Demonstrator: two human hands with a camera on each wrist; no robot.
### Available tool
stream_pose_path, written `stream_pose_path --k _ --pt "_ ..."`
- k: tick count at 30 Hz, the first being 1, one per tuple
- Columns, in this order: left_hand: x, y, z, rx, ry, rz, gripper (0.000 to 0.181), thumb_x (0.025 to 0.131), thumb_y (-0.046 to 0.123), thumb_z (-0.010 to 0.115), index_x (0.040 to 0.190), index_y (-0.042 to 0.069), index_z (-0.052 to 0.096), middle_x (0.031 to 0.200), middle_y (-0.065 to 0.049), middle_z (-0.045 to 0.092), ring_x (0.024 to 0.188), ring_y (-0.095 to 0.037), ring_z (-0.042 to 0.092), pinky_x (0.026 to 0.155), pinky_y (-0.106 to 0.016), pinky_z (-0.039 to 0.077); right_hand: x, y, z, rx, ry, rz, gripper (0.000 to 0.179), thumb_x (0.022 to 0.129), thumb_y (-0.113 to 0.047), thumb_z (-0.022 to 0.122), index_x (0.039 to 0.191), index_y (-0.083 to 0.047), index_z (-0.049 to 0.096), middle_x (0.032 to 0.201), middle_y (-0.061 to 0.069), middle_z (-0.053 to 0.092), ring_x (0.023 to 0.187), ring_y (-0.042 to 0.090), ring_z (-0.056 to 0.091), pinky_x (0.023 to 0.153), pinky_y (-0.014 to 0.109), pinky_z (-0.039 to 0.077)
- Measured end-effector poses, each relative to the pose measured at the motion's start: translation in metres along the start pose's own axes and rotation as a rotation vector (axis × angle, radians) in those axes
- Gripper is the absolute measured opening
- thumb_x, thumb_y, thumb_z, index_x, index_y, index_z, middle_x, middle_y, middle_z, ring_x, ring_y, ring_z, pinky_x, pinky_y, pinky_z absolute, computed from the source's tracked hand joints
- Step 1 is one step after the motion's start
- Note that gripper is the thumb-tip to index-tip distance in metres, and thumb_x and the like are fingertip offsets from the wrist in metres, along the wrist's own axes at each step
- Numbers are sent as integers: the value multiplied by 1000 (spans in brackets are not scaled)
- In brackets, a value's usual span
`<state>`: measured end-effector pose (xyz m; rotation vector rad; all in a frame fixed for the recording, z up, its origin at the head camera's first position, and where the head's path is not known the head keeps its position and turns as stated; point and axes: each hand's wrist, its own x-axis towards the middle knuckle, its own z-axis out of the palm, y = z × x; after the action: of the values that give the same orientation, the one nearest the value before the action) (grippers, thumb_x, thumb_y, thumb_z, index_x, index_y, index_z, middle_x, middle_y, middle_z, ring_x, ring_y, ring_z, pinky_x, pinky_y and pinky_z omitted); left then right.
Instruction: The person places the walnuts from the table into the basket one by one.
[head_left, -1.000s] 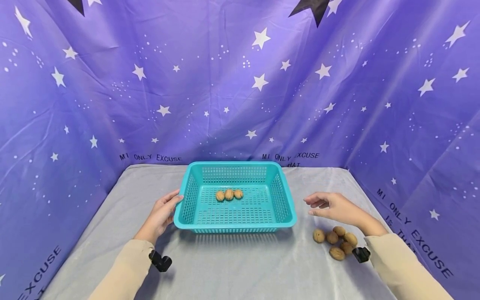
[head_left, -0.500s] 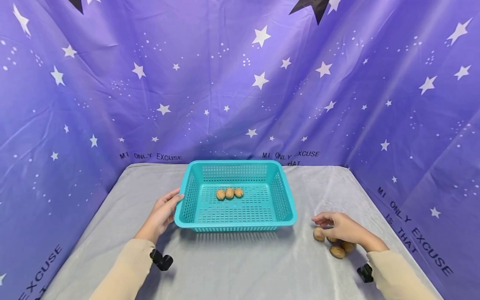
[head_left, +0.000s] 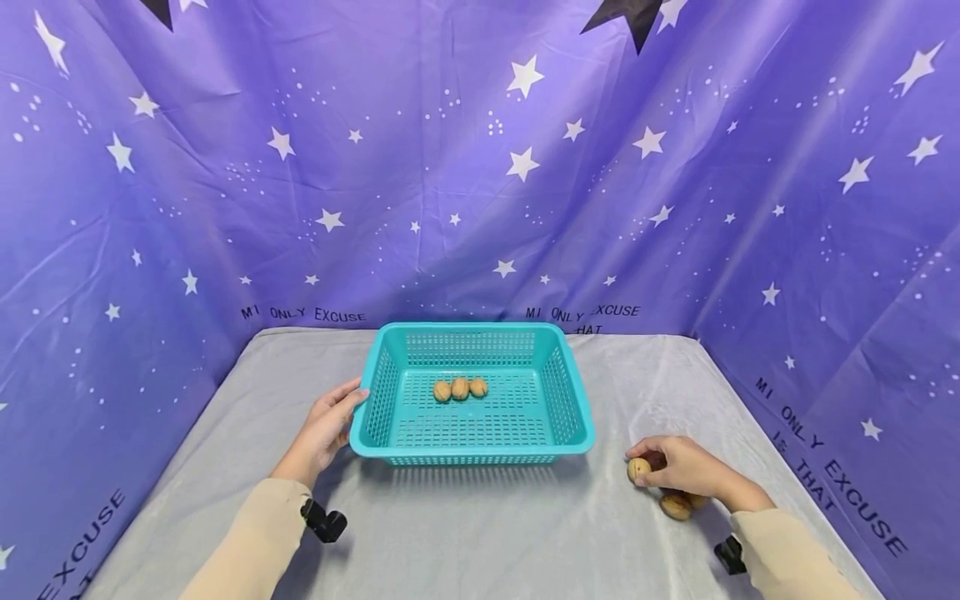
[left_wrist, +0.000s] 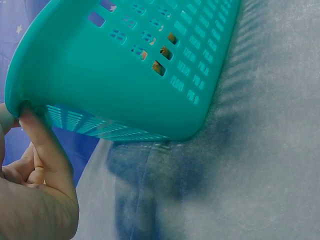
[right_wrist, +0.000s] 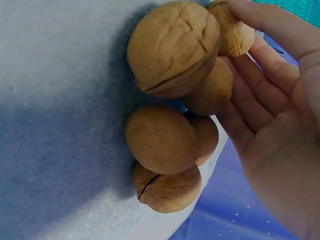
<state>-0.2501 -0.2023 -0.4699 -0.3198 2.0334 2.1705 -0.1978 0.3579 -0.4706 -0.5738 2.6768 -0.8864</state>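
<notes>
My left hand (head_left: pixel 322 429) grips the left rim of a turquoise plastic basket (head_left: pixel 472 455), with thumb and fingers on either side of the edge. Three walnuts (head_left: pixel 460 389) lie in a row on the basket's floor; in the left wrist view they show only through the holes. On the right, my right hand (head_left: pixel 693 469) pinches a walnut (head_left: pixel 638 470) between thumb and fingers, low over the cloth. Several other walnuts (right_wrist: pixel 160 139) sit close under the palm, and the head view has most of them hidden behind the hand.
A grey cloth (head_left: pixel 480 533) covers the table. Purple star-printed curtains (head_left: pixel 480 167) stand behind it and on both sides. Black wrist cameras (head_left: pixel 324 521) hang below both sleeves.
My right hand has come down and towards me from beside the basket to the walnut pile, and its fingers have closed on a walnut. The left hand and basket stay in place.
</notes>
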Motion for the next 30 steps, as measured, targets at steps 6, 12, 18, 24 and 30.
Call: stream_pose_path --k 6,12,18,24,30 --pt "0 -1 1 -8 0 -1 60 100 31 64 153 13 42 120 -6 61 88 -13 68 67 -29 60 -2 0 -1 0 4 -5 37 86 -26 82 114 -5 73 100 -4 71 86 6 65 74 25 54" --pt "0 0 0 -2 -12 8 61 100 31 64 154 12 41 126 -10 59 91 -15 68 71 -32 61 -5 -10 -10 2 23 5 42 86 -29 81 118 -3 71 110 5 71 97 16 68 80 29 56" --pt "0 0 0 -3 -12 10 62 100 31 64 154 12 40 125 -10 59 90 -14 68 72 -32 61 -5 -23 -26 -60 91 -63 42 88 -31 79 120 -3 71 115 6 71 103 21 68 87 37 55" --pt "0 0 0 -2 -14 6 61 101 31 64 154 12 40 126 -10 59 91 -15 68 74 -34 61 -5 -42 -47 -117 149 -95 39 88 -30 80 120 -10 72 114 0 71 104 21 66 90 41 54" --pt "0 -1 0 -4 -11 9 61 101 30 64 154 11 41 121 -7 60 85 -11 66 69 -31 61 -5 -62 -64 -146 202 -94 40 88 -33 79 122 -13 72 115 -1 71 108 25 65 93 52 51"
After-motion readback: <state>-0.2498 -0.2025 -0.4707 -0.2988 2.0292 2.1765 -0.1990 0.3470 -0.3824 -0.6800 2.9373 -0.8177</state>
